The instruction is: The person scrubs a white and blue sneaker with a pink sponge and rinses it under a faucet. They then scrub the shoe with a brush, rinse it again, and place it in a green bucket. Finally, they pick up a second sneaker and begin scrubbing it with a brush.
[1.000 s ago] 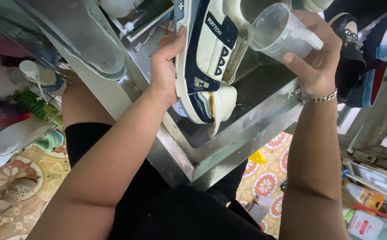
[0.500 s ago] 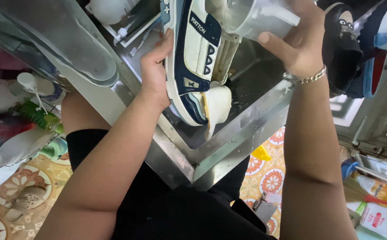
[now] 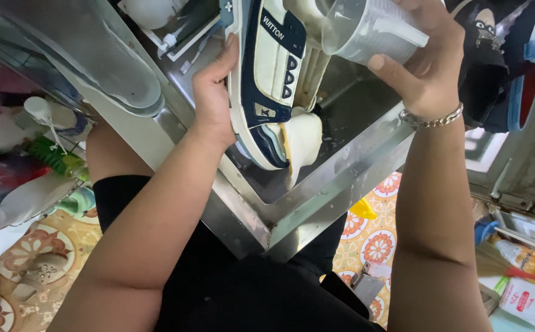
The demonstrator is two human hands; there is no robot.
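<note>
Head view: over the near corner of a steel sink (image 3: 341,184), the left hand (image 3: 213,101) reaches forward, its grip wrapped round the side of a navy-and-cream sneaker (image 3: 273,86) held heel-down above the basin. The right hand (image 3: 427,67), bracelet at the wrist, clasps a clear plastic jug (image 3: 365,27) tilted toward the shoe.

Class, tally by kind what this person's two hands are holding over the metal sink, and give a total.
Sneakers, navy and cream, in the left hand: 1
Clear plastic jugs, in the right hand: 1
Total: 2
</note>
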